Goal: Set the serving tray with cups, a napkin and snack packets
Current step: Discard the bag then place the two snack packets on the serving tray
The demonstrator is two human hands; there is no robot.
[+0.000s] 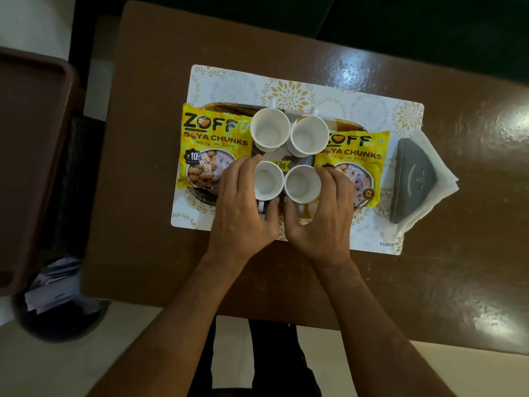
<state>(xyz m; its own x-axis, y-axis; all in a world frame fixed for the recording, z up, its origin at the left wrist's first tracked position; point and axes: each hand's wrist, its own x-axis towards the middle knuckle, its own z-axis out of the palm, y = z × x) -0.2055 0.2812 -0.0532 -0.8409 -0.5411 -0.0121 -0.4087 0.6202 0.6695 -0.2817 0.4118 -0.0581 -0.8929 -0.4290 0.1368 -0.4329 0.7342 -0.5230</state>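
Note:
An oval dark tray (229, 108) rests on a white floral placemat (329, 93). Several white cups stand in its middle: two at the back (270, 128) (309, 134) and two at the front. My left hand (243, 207) wraps the front left cup (267, 180). My right hand (323, 213) wraps the front right cup (302, 183). A yellow soya chunks packet (211, 147) lies on the tray's left end and another packet (355, 159) on its right end. A third packet shows partly between the cups.
A grey napkin holder (412, 181) with white napkins (440, 173) stands on the mat's right end. A brown tray-like surface (28, 144) sits left of the table, with a dark bin (60, 313) below it. The brown table (429, 267) extends right.

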